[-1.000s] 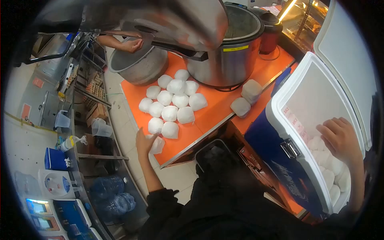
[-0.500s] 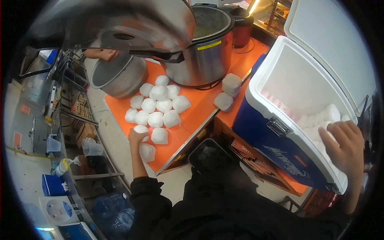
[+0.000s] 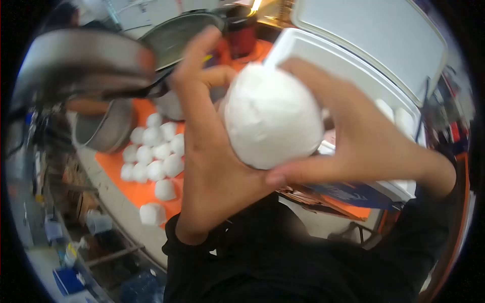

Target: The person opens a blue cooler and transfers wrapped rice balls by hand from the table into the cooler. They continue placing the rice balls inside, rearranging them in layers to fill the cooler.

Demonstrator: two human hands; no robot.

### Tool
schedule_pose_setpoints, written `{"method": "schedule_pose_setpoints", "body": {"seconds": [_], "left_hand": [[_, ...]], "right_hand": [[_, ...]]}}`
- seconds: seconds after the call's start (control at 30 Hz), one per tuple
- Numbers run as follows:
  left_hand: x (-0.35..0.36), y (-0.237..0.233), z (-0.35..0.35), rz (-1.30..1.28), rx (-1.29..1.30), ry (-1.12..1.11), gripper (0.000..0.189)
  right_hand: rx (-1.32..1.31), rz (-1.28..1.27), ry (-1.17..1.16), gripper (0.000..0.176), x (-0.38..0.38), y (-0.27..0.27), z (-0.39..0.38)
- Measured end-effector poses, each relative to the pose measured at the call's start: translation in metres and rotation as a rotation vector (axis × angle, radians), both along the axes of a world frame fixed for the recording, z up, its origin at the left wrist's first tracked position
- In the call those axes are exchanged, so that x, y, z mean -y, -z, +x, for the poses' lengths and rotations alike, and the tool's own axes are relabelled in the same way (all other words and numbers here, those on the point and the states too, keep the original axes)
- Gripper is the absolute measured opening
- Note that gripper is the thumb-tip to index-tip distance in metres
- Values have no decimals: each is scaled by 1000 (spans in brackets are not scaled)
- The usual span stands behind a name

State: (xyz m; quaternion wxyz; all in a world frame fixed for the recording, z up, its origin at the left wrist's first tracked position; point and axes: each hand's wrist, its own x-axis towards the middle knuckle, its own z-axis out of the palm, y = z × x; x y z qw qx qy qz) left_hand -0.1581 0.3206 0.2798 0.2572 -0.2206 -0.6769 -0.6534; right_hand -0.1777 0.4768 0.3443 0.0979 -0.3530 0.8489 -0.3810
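Close before me is a round white wrapped bundle (image 3: 273, 118), its cover creased on the front and looking like paper. My left hand (image 3: 204, 151) cups it from the left, with fingers raised behind and beside it. On the other side my right hand (image 3: 353, 126) curves around it, its thumb along the lower edge. Both hands are closed on the bundle, well above the table. Several similar white bundles (image 3: 152, 136) sit grouped on the orange tabletop (image 3: 113, 164). One bundle (image 3: 152, 214) stands apart at the near corner. What is inside the wrapping is hidden.
An open cooler (image 3: 348, 194) with white bundles (image 3: 403, 121) inside stands right. A large cooker (image 3: 187, 35) is at the back, a blurred metal lid (image 3: 86, 63) at upper left. Another person's arm (image 3: 86, 106) is by the grey pot (image 3: 108, 131).
My left hand has left the table bundles and my right hand has left the cooler. Both now hold one bundle up close. The view has shifted.
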Motion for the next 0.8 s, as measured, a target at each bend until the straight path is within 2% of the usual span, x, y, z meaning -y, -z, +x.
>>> {"method": "schedule_pose_setpoints", "body": {"seconds": [0.03,0.1,0.13,0.2,0.23,0.27,0.33,0.4,0.43,0.47,0.5,0.63,0.7,0.73,0.8], "left_hand": [[-14,-7,-6,18,9,51,112],[-36,-14,-17,-389,-149,-164,113],[-44,-11,-21,-369,-153,-133,113],[-44,3,-18,-439,-42,-164,114],[-39,15,-19,-433,-42,-145,114],[-31,35,-19,-305,-108,-309,108],[-7,67,-1,-115,-214,-635,96],[21,92,25,-191,-133,-828,80],[59,121,47,-146,-52,-873,73],[105,152,74,-304,103,-989,70],[135,172,96,-468,265,-1103,67],[111,171,129,-459,208,-1105,61],[97,160,142,-496,458,-1370,59],[97,165,146,-215,453,-1360,57],[114,180,158,-221,286,-1414,57]], "right_hand": [[-152,-52,-84,62,-10,-1,-14],[-27,116,-33,54,-32,-15,-32],[-24,134,-1,54,-44,-17,-46],[45,370,-91,49,-64,-15,-80],[-44,514,-157,49,-73,-7,-102],[-133,654,-226,50,-82,10,-122],[130,966,-307,59,-89,60,-164],[136,1131,-553,65,-100,148,-205],[182,1246,-654,66,-103,187,-213],[230,1360,-763,67,-104,220,-217],[277,1394,-840,68,-108,250,-216],[362,1444,-975,78,-119,298,-190],[330,1436,-962,82,-125,305,-187],[306,1426,-924,86,-128,313,-187],[450,1473,-953,87,-132,333,-197]]}}
